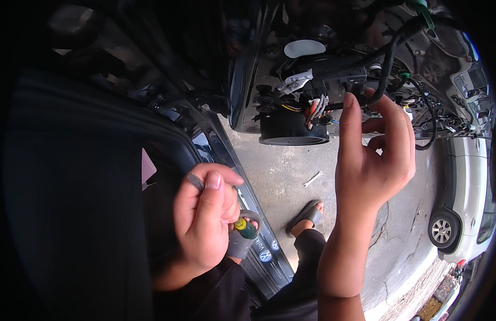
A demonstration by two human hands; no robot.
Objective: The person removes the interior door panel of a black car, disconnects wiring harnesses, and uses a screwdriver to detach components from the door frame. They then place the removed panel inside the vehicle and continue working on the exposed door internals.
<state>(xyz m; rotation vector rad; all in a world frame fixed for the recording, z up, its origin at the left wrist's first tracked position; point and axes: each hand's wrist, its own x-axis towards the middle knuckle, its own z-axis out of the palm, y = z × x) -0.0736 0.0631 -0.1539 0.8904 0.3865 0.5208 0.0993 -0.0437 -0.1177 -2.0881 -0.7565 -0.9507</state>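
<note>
My left hand (207, 216) is closed around a screwdriver. Its green and yellow handle (246, 228) shows below the fist, and the flat metal blade tip (195, 181) pokes out between thumb and index finger. My right hand (374, 148) is raised to the inner side of a black car door (248, 92), thumb and index finger pinching a black wiring connector (355, 98) at a black electronic module (332, 80). A thick taped wiring harness (387, 68) curves down to these fingertips, which partly hide the connector. Beside them hangs a bundle of coloured wires (315, 110).
A round black speaker housing (294, 130) juts from the door's lower edge. A Volkswagen door sill (256, 240) runs below my left hand, with one sandalled foot on it. A wrench (313, 179) lies on the concrete floor (280, 160). A silver car (460, 192) stands at the right.
</note>
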